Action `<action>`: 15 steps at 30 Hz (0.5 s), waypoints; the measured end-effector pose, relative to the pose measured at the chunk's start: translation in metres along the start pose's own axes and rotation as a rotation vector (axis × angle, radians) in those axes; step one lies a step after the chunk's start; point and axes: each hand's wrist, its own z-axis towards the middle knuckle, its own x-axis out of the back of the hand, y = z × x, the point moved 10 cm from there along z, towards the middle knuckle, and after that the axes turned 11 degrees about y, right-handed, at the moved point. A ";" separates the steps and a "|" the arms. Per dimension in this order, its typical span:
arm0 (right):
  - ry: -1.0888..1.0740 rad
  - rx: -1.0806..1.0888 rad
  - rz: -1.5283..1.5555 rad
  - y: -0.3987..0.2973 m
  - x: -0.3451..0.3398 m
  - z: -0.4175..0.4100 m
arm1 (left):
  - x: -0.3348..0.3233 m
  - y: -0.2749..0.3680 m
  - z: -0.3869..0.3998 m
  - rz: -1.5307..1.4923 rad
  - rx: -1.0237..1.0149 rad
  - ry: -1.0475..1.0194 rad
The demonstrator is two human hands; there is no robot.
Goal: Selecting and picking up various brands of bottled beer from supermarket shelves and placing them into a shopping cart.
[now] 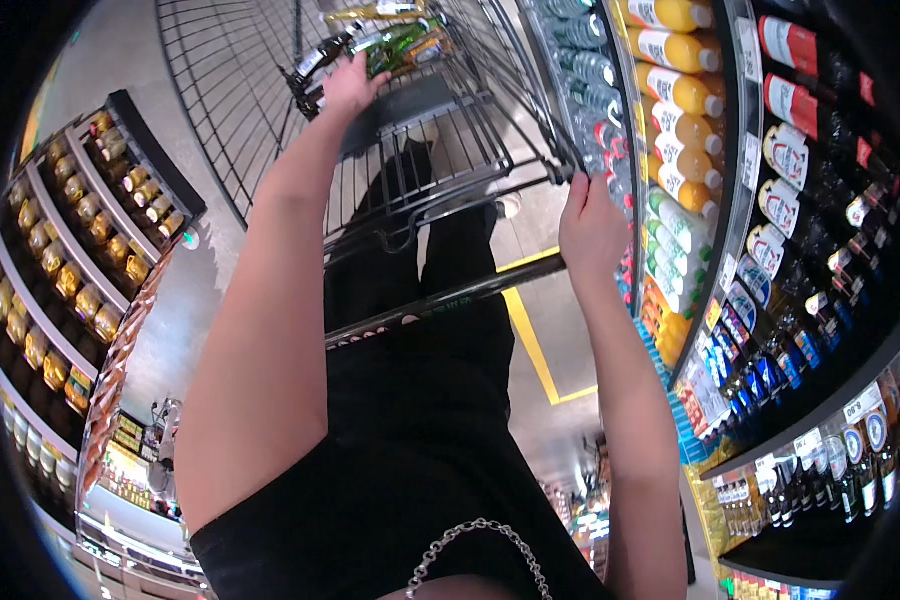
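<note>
A black wire shopping cart (225,97) stands right before me. Several glass bottles lie in its basket, among them a green bottle (412,37) and a dark bottle (322,56). My left hand (351,84) reaches into the basket and touches the bottles with its fingers spread; whether it grips one is hard to see. My right hand (592,217) is closed around the right end of the cart's frame, where the black handlebar (517,276) meets it.
To the right, shelves hold orange drink bottles (664,86), clear water bottles (585,64) and dark bottles with red labels (787,105). On the left stands a shelf rack (82,195) with jars. Yellow tape (529,337) marks the floor beside me.
</note>
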 end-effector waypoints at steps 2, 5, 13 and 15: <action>-0.021 -0.011 -0.012 0.010 -0.001 0.007 | -0.019 0.011 0.007 -0.018 -0.038 0.043; -0.024 0.016 -0.029 0.017 -0.003 0.018 | -0.048 0.024 0.015 -0.085 -0.002 0.004; -0.033 -0.011 0.016 0.027 -0.004 0.026 | -0.059 0.063 0.030 -0.025 0.082 0.008; -0.002 0.003 0.030 0.028 -0.002 0.028 | -0.055 0.070 0.035 -0.018 0.138 -0.045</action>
